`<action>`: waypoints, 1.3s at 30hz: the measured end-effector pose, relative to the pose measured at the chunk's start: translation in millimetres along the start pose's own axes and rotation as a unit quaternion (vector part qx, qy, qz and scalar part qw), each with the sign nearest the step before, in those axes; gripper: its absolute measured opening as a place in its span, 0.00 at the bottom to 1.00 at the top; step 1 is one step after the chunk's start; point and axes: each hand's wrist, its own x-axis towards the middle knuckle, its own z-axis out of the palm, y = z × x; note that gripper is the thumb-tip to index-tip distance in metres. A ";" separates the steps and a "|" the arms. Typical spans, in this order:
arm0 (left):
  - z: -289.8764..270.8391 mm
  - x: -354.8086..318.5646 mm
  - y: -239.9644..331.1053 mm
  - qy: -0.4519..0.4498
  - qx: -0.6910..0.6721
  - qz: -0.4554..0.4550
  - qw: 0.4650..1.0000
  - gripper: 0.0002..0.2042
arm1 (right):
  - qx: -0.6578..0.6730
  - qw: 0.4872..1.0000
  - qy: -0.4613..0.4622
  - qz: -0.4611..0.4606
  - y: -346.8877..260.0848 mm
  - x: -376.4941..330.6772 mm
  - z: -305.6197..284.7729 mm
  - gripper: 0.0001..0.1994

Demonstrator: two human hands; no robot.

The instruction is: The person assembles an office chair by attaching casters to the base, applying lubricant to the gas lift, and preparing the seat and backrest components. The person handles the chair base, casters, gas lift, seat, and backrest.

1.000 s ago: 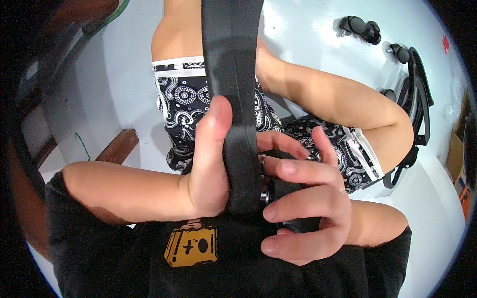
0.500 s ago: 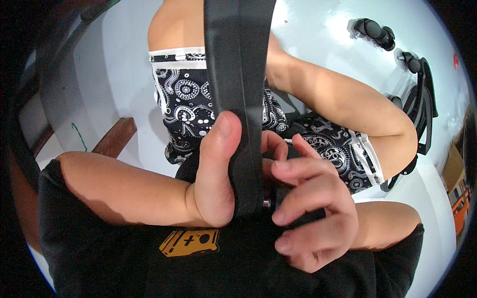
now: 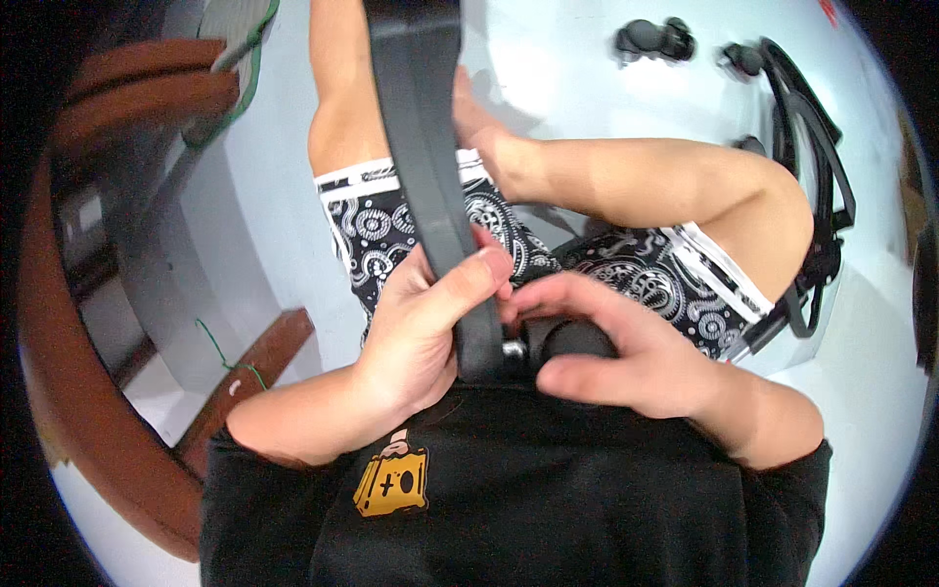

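A long black bar (image 3: 423, 157), resembling a leg of a chair base, runs from the top of the view to my belly. My left hand (image 3: 416, 313) is closed around its near part, thumb across the top. Right at that near end sits a dark rounded caster (image 3: 579, 339), and a short shiny metal stem (image 3: 514, 349) shows between it and the bar. My right hand (image 3: 631, 357) is closed over the caster, fingers above and thumb below. Whether the stem sits fully in the bar, I cannot tell.
Several black casters lie on the pale floor, including a pair (image 3: 653, 39) and another (image 3: 740, 61). A black curved frame (image 3: 817, 157) stands to the right. Brown wooden furniture (image 3: 108, 479) curves along the left, with a green cord (image 3: 220, 357) near it. My bent legs (image 3: 646, 181) surround the bar.
My right hand's loosely spread fingers have closed over the caster. The left thumb has swung from lying along the bar to crossing it. The view has shifted, showing more of the wooden furniture.
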 end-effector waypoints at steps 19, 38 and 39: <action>16.7 -15.3 30.4 0.095 0.017 -0.034 0.995 0.17 | -0.154 0.976 0.147 0.039 -40.5 -29.4 -74.3 0.24; 43.9 53.5 102.5 0.060 0.314 0.520 0.792 0.31 | -0.254 0.821 0.184 -0.476 12.8 -55.0 -57.7 0.25; 56.5 60.9 121.9 -0.015 0.323 0.544 0.775 0.28 | -0.282 0.803 0.198 -0.486 15.0 -55.4 -57.8 0.25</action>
